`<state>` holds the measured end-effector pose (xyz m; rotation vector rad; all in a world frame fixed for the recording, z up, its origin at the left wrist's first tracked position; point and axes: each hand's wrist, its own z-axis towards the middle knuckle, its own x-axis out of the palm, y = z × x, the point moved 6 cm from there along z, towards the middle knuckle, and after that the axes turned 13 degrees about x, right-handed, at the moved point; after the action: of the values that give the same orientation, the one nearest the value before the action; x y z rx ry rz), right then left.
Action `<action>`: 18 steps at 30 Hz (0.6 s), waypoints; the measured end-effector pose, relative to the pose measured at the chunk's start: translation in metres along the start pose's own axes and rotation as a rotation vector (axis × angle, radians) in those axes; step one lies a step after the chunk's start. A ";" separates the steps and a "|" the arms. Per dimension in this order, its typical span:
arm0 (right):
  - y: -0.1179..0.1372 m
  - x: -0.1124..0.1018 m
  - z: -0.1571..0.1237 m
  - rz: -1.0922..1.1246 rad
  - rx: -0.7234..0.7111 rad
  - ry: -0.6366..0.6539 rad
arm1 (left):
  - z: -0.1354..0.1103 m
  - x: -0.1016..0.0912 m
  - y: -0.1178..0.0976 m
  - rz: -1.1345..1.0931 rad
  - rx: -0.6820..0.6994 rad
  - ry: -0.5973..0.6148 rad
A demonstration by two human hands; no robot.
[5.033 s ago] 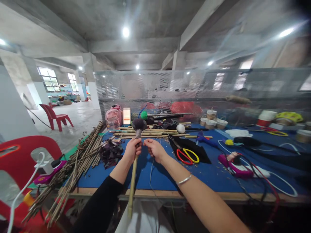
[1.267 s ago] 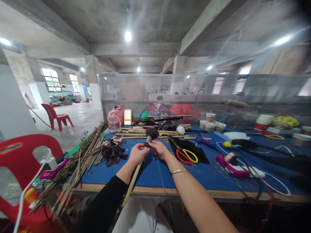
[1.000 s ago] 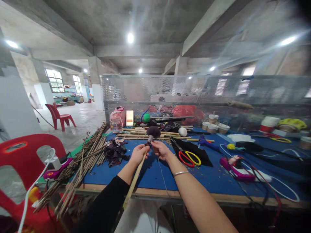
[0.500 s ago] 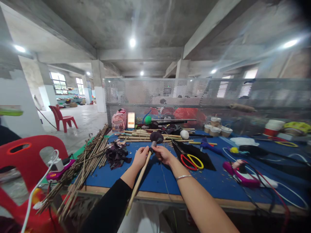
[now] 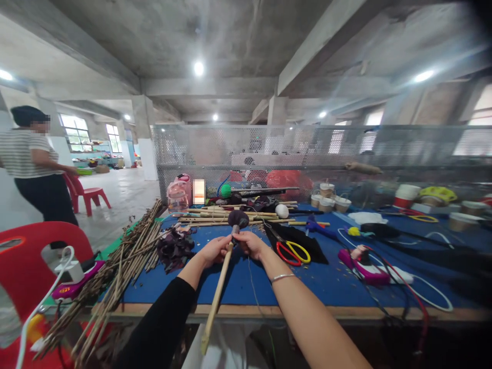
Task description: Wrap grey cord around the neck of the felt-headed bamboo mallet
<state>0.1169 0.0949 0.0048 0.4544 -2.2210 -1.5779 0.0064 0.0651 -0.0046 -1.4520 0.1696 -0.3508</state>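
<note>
A light wooden stick (image 5: 218, 300) with a dark fabric-covered ball (image 5: 238, 219) on its far end, like a mallet, slants over the table's front edge, ball end away from me. My left hand (image 5: 214, 251) is closed around the stick just below the ball. On the other side, the fingers of my right hand (image 5: 249, 243) pinch at the grey neck under the ball. A thin thread (image 5: 251, 277) hangs from near my right hand to the table edge. Crumpled dark cloth (image 5: 175, 248) lies left of my hands; red-and-yellow-handled scissors (image 5: 294, 252) rest on black cloth at the right.
Dry twigs (image 5: 126, 256) are heaped along the left side of the blue tabletop (image 5: 161, 292). Behind my hands lie several wooden sticks (image 5: 209, 211) and a white ball (image 5: 282, 211). A purple power strip (image 5: 363, 266) with cables sits at right. A person (image 5: 34, 159) is at far left.
The view has turned slightly right. A person has come into view at the left. My left fingers have shifted a little lower on the stick; both hands still hold the mallet.
</note>
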 end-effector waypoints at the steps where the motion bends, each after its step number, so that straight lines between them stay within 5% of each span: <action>1: 0.000 0.000 0.000 0.005 0.004 -0.006 | 0.000 -0.002 0.000 0.028 0.038 -0.035; 9: 0.000 0.001 -0.001 -0.046 0.006 -0.049 | -0.004 -0.006 0.001 0.202 0.120 -0.077; 18: 0.002 0.007 -0.001 -0.011 -0.020 -0.002 | -0.006 -0.002 -0.003 0.094 0.167 -0.058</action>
<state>0.1114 0.0918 0.0079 0.4602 -2.2054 -1.6057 0.0021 0.0602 -0.0024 -1.2831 0.1578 -0.2401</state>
